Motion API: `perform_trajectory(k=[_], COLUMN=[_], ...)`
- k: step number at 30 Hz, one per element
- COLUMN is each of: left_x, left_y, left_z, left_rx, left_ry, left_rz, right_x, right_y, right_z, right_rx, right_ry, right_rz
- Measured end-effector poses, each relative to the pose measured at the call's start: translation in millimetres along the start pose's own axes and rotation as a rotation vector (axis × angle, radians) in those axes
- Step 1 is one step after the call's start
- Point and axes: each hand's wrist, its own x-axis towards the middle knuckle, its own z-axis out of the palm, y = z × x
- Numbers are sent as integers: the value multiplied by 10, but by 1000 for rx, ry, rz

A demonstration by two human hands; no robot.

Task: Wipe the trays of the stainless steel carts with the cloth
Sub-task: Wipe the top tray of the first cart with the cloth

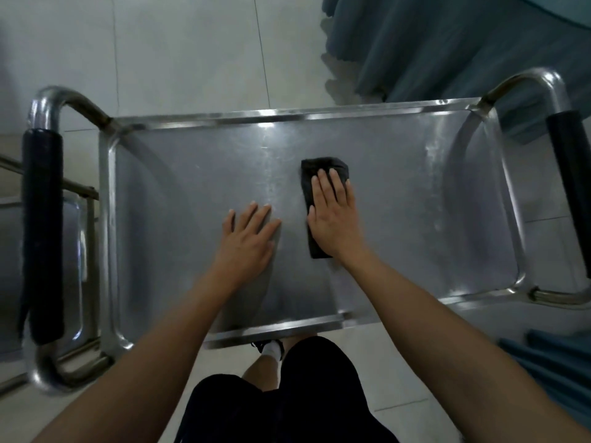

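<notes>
— So, where does the dark grey folded cloth (319, 199) lie?

— Flat on the shiny stainless steel top tray (198, 174) of the cart, a little right of the middle; the right hand (334, 215) lies over it with straight fingers, pressing it down, not curled round it; the far end of the cloth shows past the fingertips.

— And the left hand (249, 241)?

— Released; palm down on the bare metal just beside the cloth, fingers spread, holding nothing.

— What frames the tray?

— A bent steel tube at each end, each with a black padded grip (41, 225); pale floor tiles (179, 52) beyond; blue-grey draped fabric (447, 43) at upper right; a second steel cart (48, 251) at far left.
</notes>
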Motion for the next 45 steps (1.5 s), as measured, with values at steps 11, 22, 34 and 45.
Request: perform_trajectory(k=[11, 22, 34, 45], left_x=[321, 259, 14, -548], left_y=[-222, -178, -131, -204], left_z=[-53, -28, -195, -210], left_rx=[14, -14, -97, -91], left_ry=[-4, -12, -156, -264], left_rz=[-35, -71, -146, -84], right_x=[1047, 1577, 1039, -309], right_y=[167, -37, -309, -644], right_z=[-31, 2, 38, -10], right_rx=[-17, -32, 15, -4], right_ry=[-21, -42, -47, -54], right_rz=[-42, -198, -207, -62])
